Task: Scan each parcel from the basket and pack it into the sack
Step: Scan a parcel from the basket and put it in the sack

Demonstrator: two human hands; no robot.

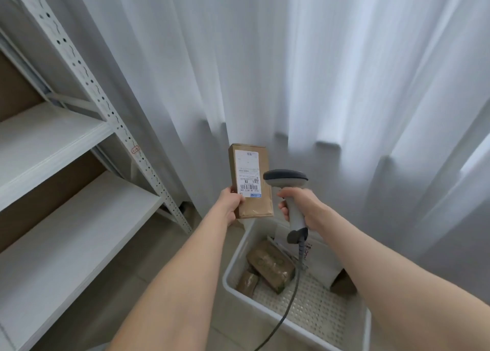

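My left hand (230, 203) holds a brown cardboard parcel (250, 181) upright by its lower left edge, its white barcode label facing me. My right hand (299, 204) grips the handle of a grey barcode scanner (287, 181), whose dark head sits just right of the label and points at it. A grey cable (290, 297) hangs from the scanner down across the basket. Below my hands stands a white plastic basket (233, 284) with a perforated floor. It holds several parcels, among them a brown taped one (270, 265). No sack is in view.
A white metal shelf rack (79, 143) with brown backing stands at the left, its post reaching the floor near the basket. White curtains (318, 72) hang behind everything. A small brown box (343, 283) lies at the basket's right side, partly hidden by my right forearm.
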